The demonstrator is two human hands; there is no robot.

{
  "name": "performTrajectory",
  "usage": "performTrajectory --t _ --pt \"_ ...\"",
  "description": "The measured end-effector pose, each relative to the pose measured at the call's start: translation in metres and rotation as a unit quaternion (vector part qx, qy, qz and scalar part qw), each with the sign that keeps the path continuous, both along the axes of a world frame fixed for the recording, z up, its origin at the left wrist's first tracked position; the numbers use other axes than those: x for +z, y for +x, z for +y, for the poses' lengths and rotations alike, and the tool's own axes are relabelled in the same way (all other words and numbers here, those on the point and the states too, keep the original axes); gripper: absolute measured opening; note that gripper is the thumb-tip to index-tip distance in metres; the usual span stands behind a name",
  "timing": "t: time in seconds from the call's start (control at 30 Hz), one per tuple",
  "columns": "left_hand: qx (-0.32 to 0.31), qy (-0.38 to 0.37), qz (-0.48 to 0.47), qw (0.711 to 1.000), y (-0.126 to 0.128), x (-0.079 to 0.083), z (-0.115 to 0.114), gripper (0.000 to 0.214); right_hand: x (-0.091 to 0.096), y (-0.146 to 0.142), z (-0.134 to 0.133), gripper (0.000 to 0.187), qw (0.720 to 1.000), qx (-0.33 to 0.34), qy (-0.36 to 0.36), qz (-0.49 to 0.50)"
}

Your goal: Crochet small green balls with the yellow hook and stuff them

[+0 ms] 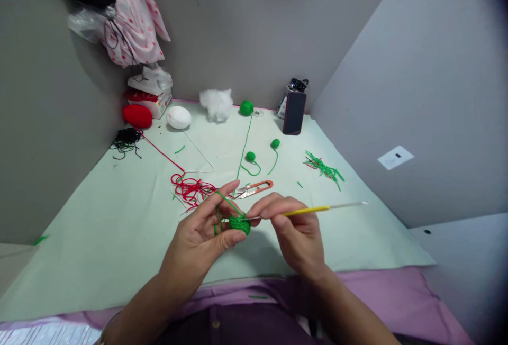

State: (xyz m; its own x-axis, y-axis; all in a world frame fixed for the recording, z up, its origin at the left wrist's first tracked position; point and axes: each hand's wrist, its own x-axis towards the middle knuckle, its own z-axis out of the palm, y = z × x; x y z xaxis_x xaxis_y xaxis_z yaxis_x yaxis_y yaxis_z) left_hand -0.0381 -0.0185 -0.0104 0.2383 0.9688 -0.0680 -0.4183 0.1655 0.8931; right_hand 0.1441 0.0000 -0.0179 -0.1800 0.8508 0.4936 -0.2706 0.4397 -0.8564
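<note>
- Loose tangle of red yarn (192, 189): on the pale green tabletop (115, 239), just beyond your left fingers.
- Your left hand (198, 239): fingers curled, forefinger raised, thumb and fingertips pinching the work from its left side. Of your two hands, this one bears the piece.
- Thin green yarn strand (229, 202): looped about your left fingers, slanting down rightward from the forefinger to the upper edge of the piece.
- Small, rounded green crocheted piece (239, 226): between your two hands, raised in front of you, at your left fingertips and left of your right hand. Wider than tall as you see it; its worked edge is uppermost.
- Round ball of green yarn (246, 108): at the back of the table, well apart from your hands, a strand trailing toward you.
- Orange-handled metal thread snips (254, 190): lying just beyond the piece.
- Your right hand (297, 236): closed in a pinch on the hook's grip, fingertips close by the piece's right edge; whether they touch it, you cannot tell.
- Slim metal crochet hook with yellow grip (307, 211): long axis nearly crosswise to you, right end slightly higher; left end meets the piece's upper edge, exact stitch too small to tell.
</note>
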Motion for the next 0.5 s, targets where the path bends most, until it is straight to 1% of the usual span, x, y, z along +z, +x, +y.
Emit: performTrajectory --t 0.07,0.1,0.17,0.27,0.33,0.4,0.5 --pt "-0.013 -0.007 -0.005 1.000 0.000 -0.001 0.000 0.066 -0.002 -0.001 0.003 0.014 0.997 0.030 -0.055 0.036" --pt "-0.018 -0.009 -0.006 1.000 0.000 -0.001 0.000 0.067 -0.003 -0.001 0.003 0.014 0.996 0.038 -0.069 0.043" --pt "-0.027 -0.011 -0.010 1.000 -0.001 -0.002 0.000 0.070 -0.005 -0.001 0.003 0.014 0.997 0.032 -0.062 0.032" --pt "-0.032 -0.012 -0.004 0.999 0.000 -0.003 0.001 0.072 -0.005 -0.001 0.002 0.014 1.000 -0.004 -0.013 -0.012" --pt "-0.030 -0.007 0.014 0.999 0.000 -0.004 0.001 0.074 -0.004 -0.002 0.002 0.013 1.000 -0.008 -0.016 -0.007" --pt "-0.034 0.006 0.042 0.999 0.000 -0.006 0.001 0.074 -0.005 -0.004 0.002 0.013 0.997 0.015 -0.062 0.034" --pt "-0.066 0.034 0.093 0.993 -0.001 -0.011 0.002 0.071 -0.010 -0.009 0.000 0.014 0.985 0.046 -0.143 0.088"
